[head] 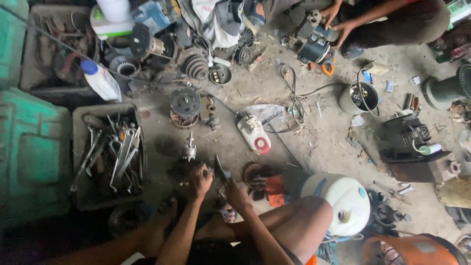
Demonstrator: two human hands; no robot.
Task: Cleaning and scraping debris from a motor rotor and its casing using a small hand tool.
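I sit on a dirty concrete floor with my legs spread. My left hand (200, 180) is closed on a dark metal part (179, 172) on the floor, just below a small motor rotor (189, 148) that stands upright. My right hand (236, 194) grips a flat dark tool (221, 169), its blade angled up toward the left hand. My bare left foot (164, 213) rests beside the part.
A tray of wrenches (110, 154) lies to the left, by green crates (32, 152). Motor parts (185, 104), a white and red power tool (253, 133), a white tank (343, 201) and a black motor (405, 137) lie around. Another person's hands (336, 19) work on a motor at the top.
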